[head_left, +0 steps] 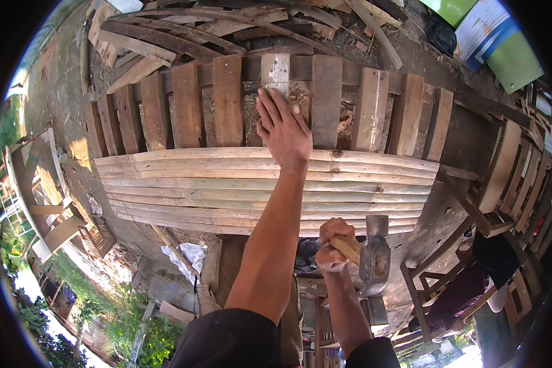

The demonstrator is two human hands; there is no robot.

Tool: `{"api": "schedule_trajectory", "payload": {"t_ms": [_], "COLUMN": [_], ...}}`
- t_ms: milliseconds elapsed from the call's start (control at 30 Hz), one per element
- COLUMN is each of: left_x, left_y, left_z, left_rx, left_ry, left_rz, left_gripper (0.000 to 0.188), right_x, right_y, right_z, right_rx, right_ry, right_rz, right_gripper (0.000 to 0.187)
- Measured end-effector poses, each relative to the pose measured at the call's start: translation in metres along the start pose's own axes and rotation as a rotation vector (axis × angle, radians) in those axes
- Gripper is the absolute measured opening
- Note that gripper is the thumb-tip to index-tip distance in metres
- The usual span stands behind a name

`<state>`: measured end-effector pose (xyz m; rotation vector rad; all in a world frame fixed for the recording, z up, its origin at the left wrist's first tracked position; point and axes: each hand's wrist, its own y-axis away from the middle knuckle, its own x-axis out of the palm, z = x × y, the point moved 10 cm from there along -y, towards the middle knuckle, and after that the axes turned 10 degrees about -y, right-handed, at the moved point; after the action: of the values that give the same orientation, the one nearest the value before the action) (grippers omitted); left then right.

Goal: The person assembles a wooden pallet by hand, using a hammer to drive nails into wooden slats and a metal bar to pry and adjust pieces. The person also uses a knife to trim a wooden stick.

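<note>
Steadying, apparently, a slat (276, 70) beyond the bamboo panel (221, 184): left hand (286, 136), unclenched; right hand (334, 236), by the panel's near edge, grasping a hammer (377, 264); striking would require alignment.

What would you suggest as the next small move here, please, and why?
I would probably slide the left hand off the white-marked slat before any hammer blow there: it lies spread over that slat, in a strike's way, while the right hand grips the hammer, still apart from the slat.
</note>
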<state>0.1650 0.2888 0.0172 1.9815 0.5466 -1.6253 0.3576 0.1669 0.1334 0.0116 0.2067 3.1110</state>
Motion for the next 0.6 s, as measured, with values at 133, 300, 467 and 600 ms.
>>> {"api": "schedule_trajectory", "payload": {"t_ms": [133, 300, 467, 600], "left_x": [-0.007, -0.014, -0.015, -0.015], "left_y": [0.001, 0.002, 0.006, 0.004], "left_z": [0.002, 0.008, 0.008, 0.013], "left_rx": [-0.013, -0.004, 0.022, 0.034], "left_ry": [0.179, 0.354, 0.451, 0.513], "left_rz": [-0.032, -0.097, -0.11, -0.151], "left_gripper": [0.061, 0.062, 0.064, 0.067], "right_x": [-0.017, 0.008, -0.011, -0.015], "right_y": [0.007, -0.005, 0.009, 0.003], "right_z": [-0.077, -0.018, -0.078, -0.054], "right_rx": [0.196, 0.057, 0.118, 0.242], "right_ry": [0.486, 0.219, 0.455, 0.285], "right_rz": [0.108, 0.049, 0.018, -0.088], "right_gripper": [0.061, 0.065, 0.062, 0.062]}}
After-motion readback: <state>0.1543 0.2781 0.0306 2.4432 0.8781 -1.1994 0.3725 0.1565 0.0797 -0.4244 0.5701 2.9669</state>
